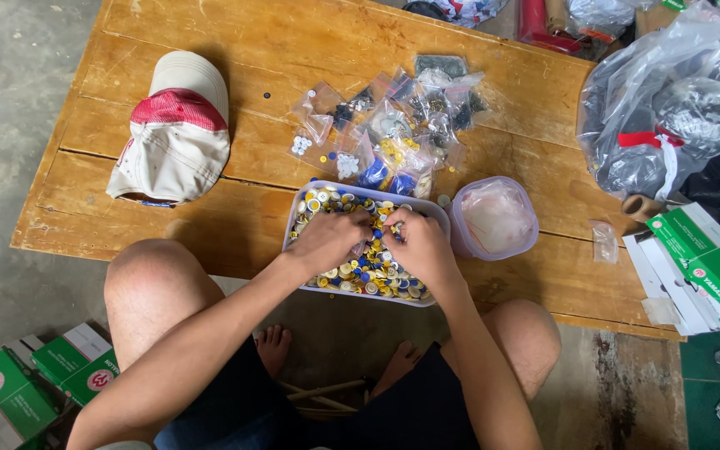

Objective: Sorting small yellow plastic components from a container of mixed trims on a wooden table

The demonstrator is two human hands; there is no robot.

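- Two hands, left hand (327,240) and right hand (421,243), fingers curled, pinching among the buttons; what each grips I cannot tell.
- One white tray (295,220) heaped with buttons (366,273), at the worktop (293,50) near edge.
- One lidded tub (495,218) just right.
- Many small button bags (393,125) beyond.
- One cap (175,133) far left.

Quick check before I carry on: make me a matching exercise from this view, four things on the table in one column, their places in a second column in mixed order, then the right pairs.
Things:
1. cap
2. tray of buttons
3. round lidded tub
4. small clear bags

Places:
A. just right of the tray
B. under both hands, at the table's near edge
C. on the left part of the table
D. beyond the tray, mid-table

Pairs: 1-C, 2-B, 3-A, 4-D. The left hand and right hand are both in the tray.
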